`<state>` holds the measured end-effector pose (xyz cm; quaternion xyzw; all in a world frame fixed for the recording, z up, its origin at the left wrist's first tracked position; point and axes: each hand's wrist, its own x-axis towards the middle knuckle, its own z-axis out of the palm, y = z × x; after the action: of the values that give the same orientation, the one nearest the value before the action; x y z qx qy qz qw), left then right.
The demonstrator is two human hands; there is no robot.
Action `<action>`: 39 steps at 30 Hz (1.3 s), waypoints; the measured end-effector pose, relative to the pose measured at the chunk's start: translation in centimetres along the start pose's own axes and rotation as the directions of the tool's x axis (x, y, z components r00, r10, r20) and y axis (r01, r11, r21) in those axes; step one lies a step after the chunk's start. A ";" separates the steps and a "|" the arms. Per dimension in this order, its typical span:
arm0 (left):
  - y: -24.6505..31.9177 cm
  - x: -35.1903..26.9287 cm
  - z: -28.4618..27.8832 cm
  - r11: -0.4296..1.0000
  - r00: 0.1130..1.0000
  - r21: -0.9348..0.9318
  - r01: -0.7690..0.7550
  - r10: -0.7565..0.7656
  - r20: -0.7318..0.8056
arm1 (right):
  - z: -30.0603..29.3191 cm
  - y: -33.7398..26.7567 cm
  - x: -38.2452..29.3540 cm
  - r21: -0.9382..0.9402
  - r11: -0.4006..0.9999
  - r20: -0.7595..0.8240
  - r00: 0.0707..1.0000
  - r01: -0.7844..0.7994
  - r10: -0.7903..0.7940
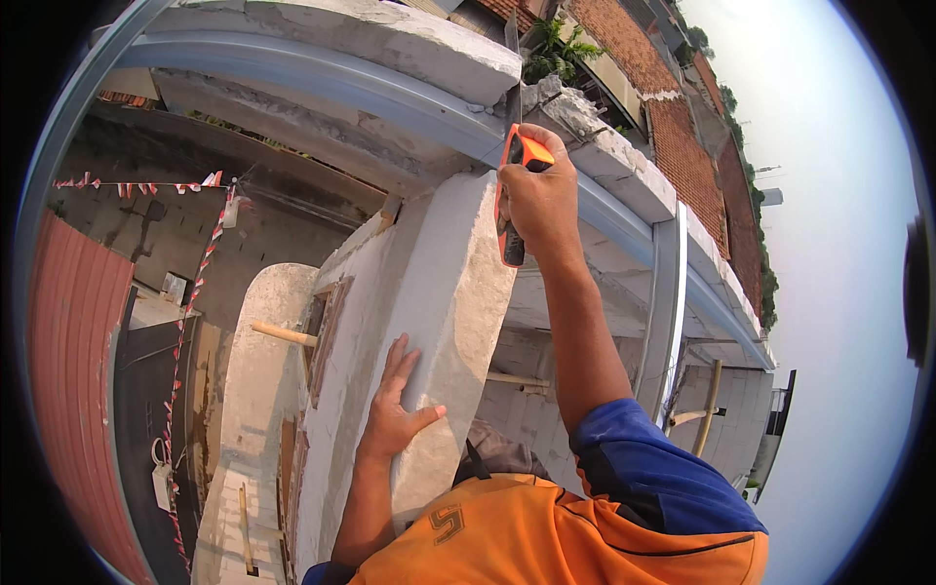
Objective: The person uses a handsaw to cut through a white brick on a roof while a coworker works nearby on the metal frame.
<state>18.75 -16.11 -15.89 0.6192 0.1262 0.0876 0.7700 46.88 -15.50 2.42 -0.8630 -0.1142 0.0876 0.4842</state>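
Observation:
My right hand (540,194) is closed around the orange and black handle of a hand saw (513,245). The saw's thin blade points away from me, edge-on, at a gap in the top of the masonry wall (439,51); how deep it sits in the gap I cannot tell. Broken concrete (570,110) lies just right of the blade. My left hand (398,413) rests with spread fingers on the side and upper edge of a light concrete wall top (468,292) and holds nothing.
Grey metal channels (329,69) run along the far wall, and an upright metal profile (667,292) stands to the right. On the left is a deep drop to the ground, with red and white bunting (199,285) and a red corrugated roof (69,351). Bamboo poles (285,333) jut out below.

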 end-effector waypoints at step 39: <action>0.6 -0.1 -0.7 0.997 0.997 0.017 0.073 -0.072 -0.027 | -5.3 -3.0 3.3 0.356 0.920 0.137 0.983 -0.164 0.122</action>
<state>18.45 -15.37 -15.42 0.6199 0.1595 0.0666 0.7654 51.05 -17.40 7.64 -0.7573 -0.0594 0.1910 0.6217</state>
